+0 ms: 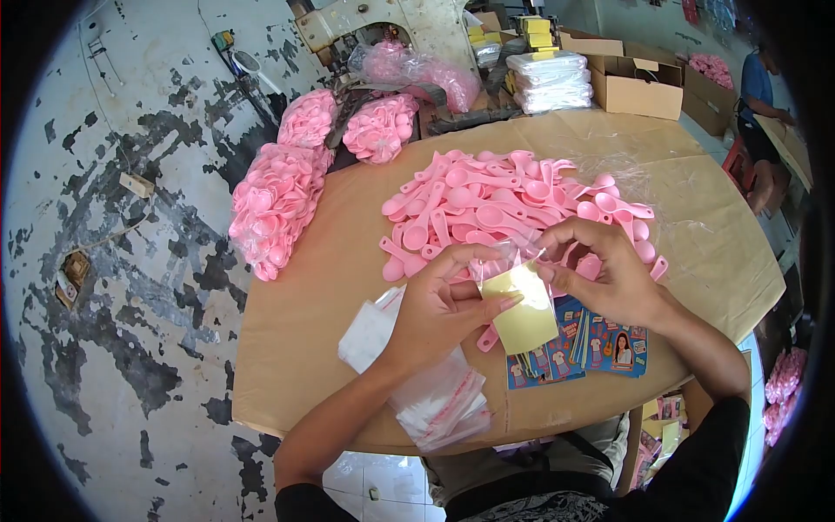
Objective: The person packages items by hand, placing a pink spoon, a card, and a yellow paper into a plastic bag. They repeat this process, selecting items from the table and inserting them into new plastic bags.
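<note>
Between my hands is a small clear plastic bag with a pale yellow card (520,317) in it. My left hand (442,304) is closed on its left side, thumb across the front. At the bag's upper right edge, my right hand (600,261) pinches the plastic. Just beyond my fingers lies a large heap of pink plastic spoons (487,196). Blue printed cards (613,348) are fanned out below my right hand. Beneath my left forearm and hand spreads a stack of clear plastic bags (444,400), partly covered by my arm.
Bundles of pink spoons in plastic (283,200) stand along the table's left edge. Behind are a sewing machine (383,26), stacked clear packs (548,83) and a cardboard box (639,91). Another person (761,113) sits at far right. A box of packed cards (665,426) sits by my right side.
</note>
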Motion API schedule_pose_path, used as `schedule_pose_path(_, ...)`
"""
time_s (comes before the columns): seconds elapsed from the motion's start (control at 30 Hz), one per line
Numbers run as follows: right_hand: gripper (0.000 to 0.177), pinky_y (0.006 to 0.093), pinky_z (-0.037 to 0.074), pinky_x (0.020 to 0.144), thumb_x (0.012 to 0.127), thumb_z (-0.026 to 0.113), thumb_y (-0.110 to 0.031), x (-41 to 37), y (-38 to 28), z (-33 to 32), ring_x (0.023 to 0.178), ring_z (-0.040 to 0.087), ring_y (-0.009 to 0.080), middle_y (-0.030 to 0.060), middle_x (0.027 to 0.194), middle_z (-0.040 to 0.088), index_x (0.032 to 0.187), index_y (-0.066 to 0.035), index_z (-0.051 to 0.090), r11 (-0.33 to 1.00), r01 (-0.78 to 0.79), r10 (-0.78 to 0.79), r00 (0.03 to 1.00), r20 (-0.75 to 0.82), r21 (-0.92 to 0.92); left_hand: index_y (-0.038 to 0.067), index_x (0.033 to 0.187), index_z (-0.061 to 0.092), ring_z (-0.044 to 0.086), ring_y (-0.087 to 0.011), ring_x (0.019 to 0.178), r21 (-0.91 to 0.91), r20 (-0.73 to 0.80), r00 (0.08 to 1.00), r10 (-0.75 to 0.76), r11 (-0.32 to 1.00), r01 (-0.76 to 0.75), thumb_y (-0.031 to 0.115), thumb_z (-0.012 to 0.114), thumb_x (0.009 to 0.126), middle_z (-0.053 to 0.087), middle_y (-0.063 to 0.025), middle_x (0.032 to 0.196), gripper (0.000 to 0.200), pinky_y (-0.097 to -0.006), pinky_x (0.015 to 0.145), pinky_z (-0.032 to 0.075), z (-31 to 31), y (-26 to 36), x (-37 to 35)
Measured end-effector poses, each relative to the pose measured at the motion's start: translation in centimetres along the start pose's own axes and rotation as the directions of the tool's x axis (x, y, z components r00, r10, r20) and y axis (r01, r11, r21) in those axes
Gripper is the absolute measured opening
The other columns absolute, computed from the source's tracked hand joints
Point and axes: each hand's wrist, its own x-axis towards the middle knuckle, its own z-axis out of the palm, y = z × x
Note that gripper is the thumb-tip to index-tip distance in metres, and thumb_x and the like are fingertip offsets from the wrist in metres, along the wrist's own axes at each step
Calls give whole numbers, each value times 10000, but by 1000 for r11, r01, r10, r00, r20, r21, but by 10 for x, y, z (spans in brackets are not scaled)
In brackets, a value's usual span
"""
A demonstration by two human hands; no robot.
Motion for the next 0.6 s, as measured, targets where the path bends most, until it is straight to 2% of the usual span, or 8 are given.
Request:
schedule_pose_path(0.17,139,283,467,630,818,712,-95,0,2,2,727,582,132,49,802,628,918,-25,647,1000,15,-15,1000,12,-7,18,1200,471,648,-165,951,78,-40,999,22,997,-18,-18,690,821,602,-103,1116,439,-257,789,540,4,-4,-2)
schedule_pose_path(0.23,114,285,461,624,818,708,-81,1,2,2,712,572,132,48,773,617,890,-18,648,996,76,-76,997,-11,-38,22,1192,470,655,-152,915,130,-61,998,4,992,4,-14,689,823,631,-90,1050,430,-249,750,540,7,-5,-4)
schedule_pose_path(0.27,102,286,459,621,818,707,-74,1,2,1,704,567,132,47,758,612,876,-15,649,993,104,-105,994,-20,-54,24,1194,456,653,-166,937,153,-71,997,-13,988,24,-32,681,822,637,-100,1031,438,-263,771,545,7,-6,-4)
schedule_pose_path(0.37,90,284,457,615,825,694,-58,-1,-3,2,697,559,128,49,734,600,879,-4,647,998,18,-17,1000,10,-60,29,1199,424,652,-191,971,220,-101,994,-38,974,60,-66,661,825,652,-114,983,452,-290,810,556,9,-9,-5)
schedule_pose_path(0.43,81,276,460,642,843,669,-46,-4,-10,0,722,562,126,54,771,604,900,3,640,1000,2,-2,999,41,13,32,1199,420,656,-182,950,267,-116,993,-13,963,44,-59,651,835,661,-99,958,441,-290,804,557,11,-8,-5)
schedule_pose_path(0.47,78,272,461,655,852,656,-40,-4,-12,-1,734,564,125,56,789,606,911,7,637,999,-6,3,998,58,49,36,1222,409,650,-181,962,281,-117,992,-47,957,78,-63,647,835,654,-107,987,465,-291,808,555,13,-3,-6)
schedule_pose_path(0.53,157,272,460,703,869,635,-46,-6,-10,-4,805,566,132,67,879,610,1019,-4,617,946,-13,-15,996,85,323,45,1267,388,638,-178,988,297,-120,986,-120,943,151,-71,640,835,641,-122,1046,514,-292,816,552,21,6,-11)
schedule_pose_path(0.6,255,278,458,750,884,620,-57,-7,-15,-5,874,559,141,77,966,604,1131,-13,578,840,-15,-15,999,51,542,59,1323,354,617,-176,1025,213,-112,994,13,977,11,-82,644,825,613,-131,1101,593,-296,845,540,24,0,-12)
